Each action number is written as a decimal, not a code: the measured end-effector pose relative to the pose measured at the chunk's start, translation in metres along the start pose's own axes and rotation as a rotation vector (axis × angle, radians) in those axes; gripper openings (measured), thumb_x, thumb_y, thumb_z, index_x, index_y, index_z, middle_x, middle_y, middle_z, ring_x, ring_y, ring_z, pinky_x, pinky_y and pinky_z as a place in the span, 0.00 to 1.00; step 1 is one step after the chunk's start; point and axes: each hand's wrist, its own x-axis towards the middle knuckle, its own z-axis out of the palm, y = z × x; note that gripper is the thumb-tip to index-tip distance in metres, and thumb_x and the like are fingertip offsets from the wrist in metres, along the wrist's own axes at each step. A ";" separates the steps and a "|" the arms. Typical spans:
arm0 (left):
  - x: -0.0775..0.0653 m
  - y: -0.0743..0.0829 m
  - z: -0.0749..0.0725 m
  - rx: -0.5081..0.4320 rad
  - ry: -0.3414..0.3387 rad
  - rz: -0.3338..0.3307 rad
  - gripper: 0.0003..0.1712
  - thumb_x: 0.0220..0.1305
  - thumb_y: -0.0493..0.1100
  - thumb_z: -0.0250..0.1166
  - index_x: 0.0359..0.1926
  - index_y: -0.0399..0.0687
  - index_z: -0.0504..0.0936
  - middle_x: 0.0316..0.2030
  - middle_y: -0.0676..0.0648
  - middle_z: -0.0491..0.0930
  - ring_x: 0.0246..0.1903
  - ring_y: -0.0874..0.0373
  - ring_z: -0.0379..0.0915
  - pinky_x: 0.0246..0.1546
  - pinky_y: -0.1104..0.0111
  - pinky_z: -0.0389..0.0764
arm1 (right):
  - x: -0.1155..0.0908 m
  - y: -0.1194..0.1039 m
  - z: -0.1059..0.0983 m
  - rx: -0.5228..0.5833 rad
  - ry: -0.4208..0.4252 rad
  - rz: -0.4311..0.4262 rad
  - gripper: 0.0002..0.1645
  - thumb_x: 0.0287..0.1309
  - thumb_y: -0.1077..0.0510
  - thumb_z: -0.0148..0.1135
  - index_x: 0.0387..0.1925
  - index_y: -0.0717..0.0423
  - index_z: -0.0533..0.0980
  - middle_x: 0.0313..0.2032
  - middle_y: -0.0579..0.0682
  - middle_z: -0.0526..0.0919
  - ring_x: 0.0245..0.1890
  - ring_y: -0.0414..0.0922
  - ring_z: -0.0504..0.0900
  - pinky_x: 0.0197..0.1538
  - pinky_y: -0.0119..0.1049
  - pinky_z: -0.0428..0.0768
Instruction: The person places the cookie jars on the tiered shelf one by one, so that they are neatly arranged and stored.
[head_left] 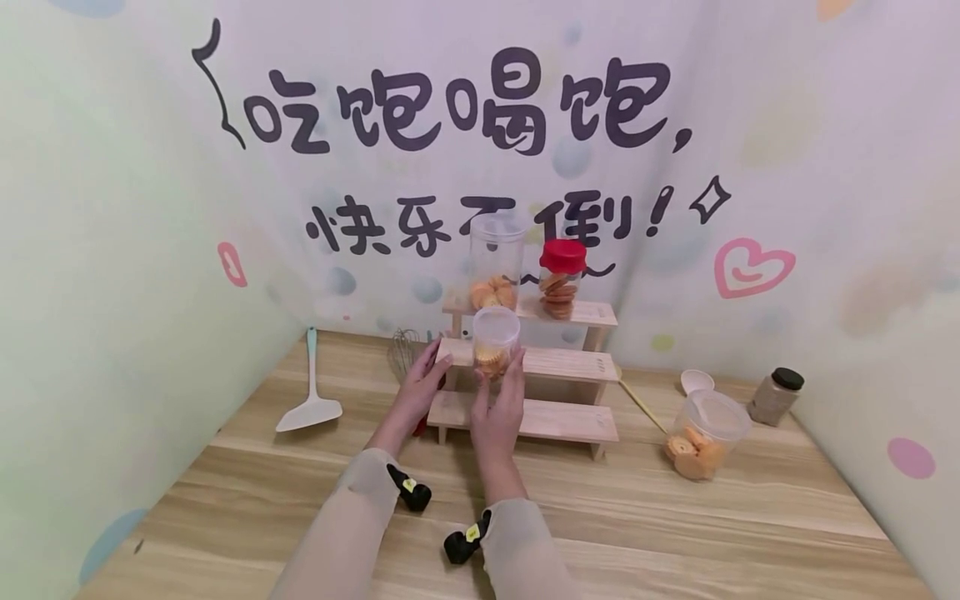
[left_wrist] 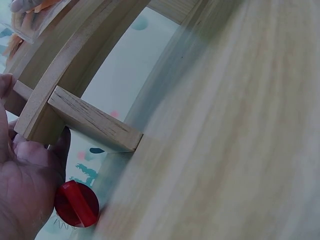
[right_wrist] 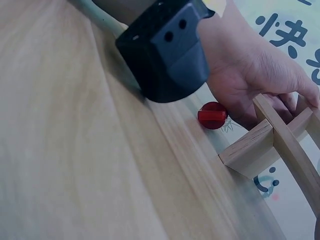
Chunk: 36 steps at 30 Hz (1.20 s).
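Note:
A three-step wooden display stand [head_left: 570, 363] is on the table. My left hand [head_left: 418, 385] grips the left end of its middle step, with the thumb above and fingers behind and below in the left wrist view. On that same step is a small clear plastic jar [head_left: 497, 327] with ridged orange-yellow biscuits inside. My right hand [head_left: 501, 412] holds this jar low down, fingers on its right side and thumb at its front. Hardly any of the right hand shows in the right wrist view, where the left hand [right_wrist: 250, 65] is seen at the stand's end.
On the top step are a tall clear jar [head_left: 497, 258] and a red-lidded biscuit jar [head_left: 561, 279]. A red-handled whisk [head_left: 405, 350] lies behind the left hand, a white spatula [head_left: 311, 412] farther left. To the right are another biscuit jar [head_left: 705, 433], a pink spoon [head_left: 697, 381] and a black-lidded jar [head_left: 776, 396].

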 end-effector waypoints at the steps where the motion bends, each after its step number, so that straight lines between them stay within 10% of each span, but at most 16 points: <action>1: 0.000 0.000 0.000 0.000 0.000 -0.004 0.43 0.72 0.60 0.60 0.79 0.51 0.56 0.77 0.47 0.53 0.75 0.53 0.50 0.73 0.57 0.59 | 0.000 0.000 0.000 -0.002 0.004 -0.002 0.46 0.63 0.62 0.67 0.74 0.73 0.54 0.70 0.65 0.66 0.70 0.58 0.67 0.68 0.51 0.70; 36: -0.002 0.001 0.001 -0.007 -0.016 0.009 0.42 0.73 0.58 0.59 0.79 0.50 0.54 0.78 0.45 0.50 0.76 0.50 0.47 0.73 0.54 0.57 | 0.000 0.000 -0.002 0.010 -0.011 0.012 0.35 0.72 0.60 0.58 0.74 0.65 0.60 0.71 0.60 0.66 0.71 0.54 0.66 0.70 0.47 0.68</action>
